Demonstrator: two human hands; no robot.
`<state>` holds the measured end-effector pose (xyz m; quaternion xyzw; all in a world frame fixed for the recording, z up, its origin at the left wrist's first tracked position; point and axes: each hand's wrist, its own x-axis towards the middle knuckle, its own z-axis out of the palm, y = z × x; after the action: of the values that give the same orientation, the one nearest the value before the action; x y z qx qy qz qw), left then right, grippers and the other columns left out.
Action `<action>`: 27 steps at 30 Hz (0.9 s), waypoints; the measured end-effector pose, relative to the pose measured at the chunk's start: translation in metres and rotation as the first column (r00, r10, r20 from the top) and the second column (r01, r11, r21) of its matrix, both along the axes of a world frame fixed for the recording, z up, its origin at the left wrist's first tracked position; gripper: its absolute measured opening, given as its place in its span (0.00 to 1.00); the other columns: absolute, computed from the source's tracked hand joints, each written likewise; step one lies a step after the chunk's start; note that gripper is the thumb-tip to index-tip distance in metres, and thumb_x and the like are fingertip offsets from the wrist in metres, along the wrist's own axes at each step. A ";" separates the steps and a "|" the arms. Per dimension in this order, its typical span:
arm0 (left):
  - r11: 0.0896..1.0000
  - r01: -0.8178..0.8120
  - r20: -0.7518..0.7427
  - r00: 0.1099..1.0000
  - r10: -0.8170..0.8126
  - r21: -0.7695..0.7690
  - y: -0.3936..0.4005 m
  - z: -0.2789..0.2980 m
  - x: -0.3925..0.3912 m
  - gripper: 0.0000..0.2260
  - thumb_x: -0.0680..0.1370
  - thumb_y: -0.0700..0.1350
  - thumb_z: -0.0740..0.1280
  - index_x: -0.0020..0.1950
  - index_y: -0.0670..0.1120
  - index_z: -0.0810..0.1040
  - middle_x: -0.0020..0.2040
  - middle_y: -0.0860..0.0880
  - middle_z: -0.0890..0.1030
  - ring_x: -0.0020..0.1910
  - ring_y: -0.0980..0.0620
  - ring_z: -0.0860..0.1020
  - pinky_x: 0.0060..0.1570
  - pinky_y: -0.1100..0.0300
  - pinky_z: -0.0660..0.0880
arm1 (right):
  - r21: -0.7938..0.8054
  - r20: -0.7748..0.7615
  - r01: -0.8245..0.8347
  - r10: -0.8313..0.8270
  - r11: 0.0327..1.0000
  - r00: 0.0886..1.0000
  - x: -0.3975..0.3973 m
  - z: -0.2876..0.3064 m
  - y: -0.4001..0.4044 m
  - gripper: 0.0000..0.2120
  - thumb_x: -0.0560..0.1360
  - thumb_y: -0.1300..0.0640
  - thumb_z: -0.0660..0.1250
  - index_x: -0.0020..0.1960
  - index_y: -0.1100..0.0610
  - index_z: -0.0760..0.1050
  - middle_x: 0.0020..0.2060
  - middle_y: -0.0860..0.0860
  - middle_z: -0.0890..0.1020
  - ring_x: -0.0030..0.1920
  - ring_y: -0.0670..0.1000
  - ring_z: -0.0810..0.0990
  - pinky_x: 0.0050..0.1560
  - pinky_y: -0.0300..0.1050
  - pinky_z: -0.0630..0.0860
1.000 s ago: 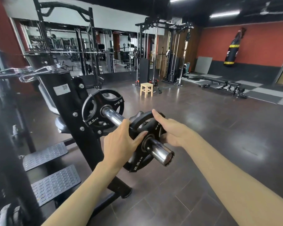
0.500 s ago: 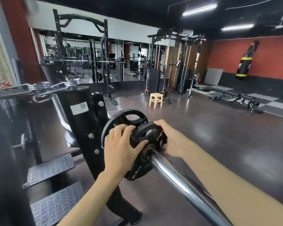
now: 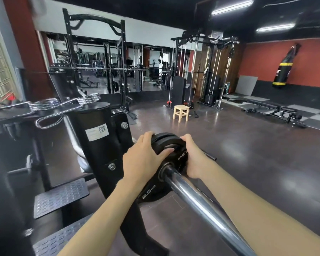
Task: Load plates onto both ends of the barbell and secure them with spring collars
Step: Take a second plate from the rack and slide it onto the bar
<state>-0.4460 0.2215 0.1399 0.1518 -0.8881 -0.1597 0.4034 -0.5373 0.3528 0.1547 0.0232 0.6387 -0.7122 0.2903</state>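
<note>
A black 2.5 kg plate [image 3: 151, 191] sits on the chrome barbell sleeve [image 3: 198, 202], which runs from the lower right toward the rack. A second black plate [image 3: 163, 139] stands right behind it, touching it. My left hand [image 3: 142, 159] grips the near plate's left rim, thumb across its face. My right hand [image 3: 194, 159] holds its right rim. Two chrome spring collars [image 3: 44, 104] [image 3: 89, 97] lie on top of the black rack upright [image 3: 98, 137].
Black step plates [image 3: 61, 196] jut from the rack at the lower left. A wooden stool [image 3: 181, 112], a cable machine [image 3: 209, 74] and a bench [image 3: 273, 111] stand across the dark floor. A punching bag [image 3: 284, 69] hangs on the red wall.
Both hands have slid the near plate along the sleeve up against the inner plate. The view has shifted so that more bare sleeve shows behind the plate.
</note>
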 end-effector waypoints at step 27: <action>0.977 0.025 -0.049 0.999 -0.015 0.210 0.027 -0.017 0.072 0.27 0.77 0.57 0.66 0.74 0.50 0.66 0.72 0.51 0.67 0.71 0.51 0.66 0.68 0.54 0.67 | 0.278 -0.618 0.346 -0.109 0.896 0.779 0.064 0.013 0.015 0.04 0.75 0.53 0.62 0.45 0.53 0.70 0.43 0.53 0.72 0.42 0.55 0.70 0.45 0.47 0.69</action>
<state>-0.3736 0.2485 0.1224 0.1810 -0.8579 -0.2603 0.4043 -0.4736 0.3674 0.1676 -0.0641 0.8132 -0.5781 -0.0215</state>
